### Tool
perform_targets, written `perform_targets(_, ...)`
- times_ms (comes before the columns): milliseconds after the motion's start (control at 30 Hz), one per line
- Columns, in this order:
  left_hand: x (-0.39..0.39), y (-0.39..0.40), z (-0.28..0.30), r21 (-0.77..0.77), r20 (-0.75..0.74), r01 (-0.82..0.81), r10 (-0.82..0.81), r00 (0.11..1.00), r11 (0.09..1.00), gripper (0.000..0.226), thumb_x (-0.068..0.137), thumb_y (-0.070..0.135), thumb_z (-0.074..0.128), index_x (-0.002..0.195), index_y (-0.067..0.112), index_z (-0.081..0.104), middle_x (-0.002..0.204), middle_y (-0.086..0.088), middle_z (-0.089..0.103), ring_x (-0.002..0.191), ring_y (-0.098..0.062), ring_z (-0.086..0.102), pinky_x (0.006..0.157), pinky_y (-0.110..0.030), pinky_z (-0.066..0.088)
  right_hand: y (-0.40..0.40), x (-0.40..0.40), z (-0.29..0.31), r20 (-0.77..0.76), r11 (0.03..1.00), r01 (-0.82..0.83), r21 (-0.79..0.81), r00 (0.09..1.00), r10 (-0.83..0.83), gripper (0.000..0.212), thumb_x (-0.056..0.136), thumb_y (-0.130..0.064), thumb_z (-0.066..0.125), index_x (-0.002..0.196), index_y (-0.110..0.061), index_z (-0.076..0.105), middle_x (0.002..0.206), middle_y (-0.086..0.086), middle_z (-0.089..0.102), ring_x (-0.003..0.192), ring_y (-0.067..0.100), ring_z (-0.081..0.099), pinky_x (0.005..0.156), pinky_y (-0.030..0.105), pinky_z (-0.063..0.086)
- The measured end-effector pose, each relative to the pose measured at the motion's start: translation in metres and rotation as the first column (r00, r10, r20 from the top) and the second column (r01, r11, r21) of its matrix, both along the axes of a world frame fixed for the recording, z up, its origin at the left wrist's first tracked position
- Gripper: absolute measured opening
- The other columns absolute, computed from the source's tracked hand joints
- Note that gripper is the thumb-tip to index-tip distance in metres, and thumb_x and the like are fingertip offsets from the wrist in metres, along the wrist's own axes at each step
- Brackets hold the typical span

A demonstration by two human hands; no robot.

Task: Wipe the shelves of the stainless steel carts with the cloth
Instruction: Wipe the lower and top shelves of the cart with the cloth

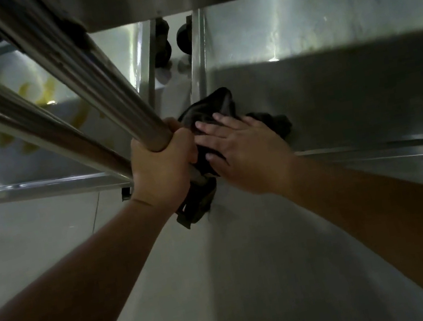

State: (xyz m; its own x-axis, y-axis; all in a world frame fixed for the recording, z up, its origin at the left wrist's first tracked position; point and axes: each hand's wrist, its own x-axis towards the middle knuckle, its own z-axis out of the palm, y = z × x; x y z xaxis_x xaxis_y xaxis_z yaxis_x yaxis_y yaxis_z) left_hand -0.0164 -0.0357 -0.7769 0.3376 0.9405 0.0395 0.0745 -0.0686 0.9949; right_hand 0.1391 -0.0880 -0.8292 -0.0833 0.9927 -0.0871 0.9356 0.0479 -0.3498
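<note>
Centre of frame: my left hand [162, 165] is wrapped tight round a steel post [98, 95], fingers curled over it, thumb side up, forearm running in from lower left. The post slants up toward the upper left, with a second tube [15, 117] beside it.

My right hand [242, 149] lies flat on the cloth [213, 109], fingers straight and spread, pointing toward upper left; forearm comes in from lower right. Nothing gripped, just pressing.

The cloth is dark and bunched, on the shelf [348, 98] at its left corner, just right of the post. One end trails down past the shelf edge below my left hand.

Casters [184, 38] show at upper centre. Pale floor [34, 232] at left.
</note>
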Motion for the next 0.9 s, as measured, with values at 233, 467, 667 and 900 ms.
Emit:
perform_targets(233, 0.004, -0.004, 0.000, 0.054, 0.002, -0.033, 0.033, 0.999, 0.998, 0.023, 0.072, 0.015, 0.059, 0.060, -0.004, 0.052, 0.053, 0.000, 0.051, 0.054, -0.014, 0.050, 0.057, -0.020, 0.047, -0.064, 0.091, 0.001, 0.069, 0.846, 0.533, 0.004, 0.844, -0.532, 0.068, 0.096, -0.054, 0.030, 0.159, -0.033, 0.043, 0.171, -0.004, 0.032, 0.157, 0.028, 0.027, 0.122, 0.053, 0.028)
perform_targets(467, 0.009, -0.005, 0.002, -0.016, 0.028, -0.114, 0.115, 0.993, 0.993, 0.013, 0.070, 0.003, 0.053, 0.059, -0.002, 0.050, 0.052, -0.006, 0.048, 0.054, -0.020, 0.046, 0.056, -0.028, 0.040, -0.001, 0.062, 0.010, 0.064, 0.990, 0.114, -0.083, 0.992, -0.109, 0.067, 0.097, -0.057, 0.024, 0.162, -0.044, 0.030, 0.172, -0.019, 0.020, 0.161, 0.017, 0.012, 0.126, 0.051, 0.014)
perform_targets(667, 0.003, 0.000, 0.001, 0.006, -0.025, -0.054, 0.054, 0.998, 0.999, 0.018, 0.066, 0.021, 0.058, 0.048, 0.027, 0.058, 0.052, 0.001, 0.050, 0.064, -0.033, 0.043, 0.074, -0.048, 0.039, 0.090, 0.106, 0.025, 0.154, 0.991, 0.098, -0.096, 0.985, -0.082, 0.068, 0.104, -0.058, 0.033, 0.166, -0.033, 0.026, 0.175, -0.006, 0.018, 0.161, 0.025, 0.015, 0.125, 0.051, 0.019)
perform_targets(900, 0.005, 0.000, -0.005, 0.015, 0.016, -0.070, 0.070, 0.997, 0.997, 0.023, 0.069, 0.016, 0.057, 0.050, 0.028, 0.055, 0.051, 0.002, 0.047, 0.058, -0.031, 0.042, 0.069, -0.049, 0.038, 0.018, 0.262, 0.015, 0.151, 0.627, 0.779, -0.013, 0.622, -0.768, 0.076, 0.100, -0.058, 0.024, 0.159, -0.013, 0.034, 0.167, 0.016, 0.030, 0.153, 0.043, 0.026, 0.121, 0.066, 0.025)
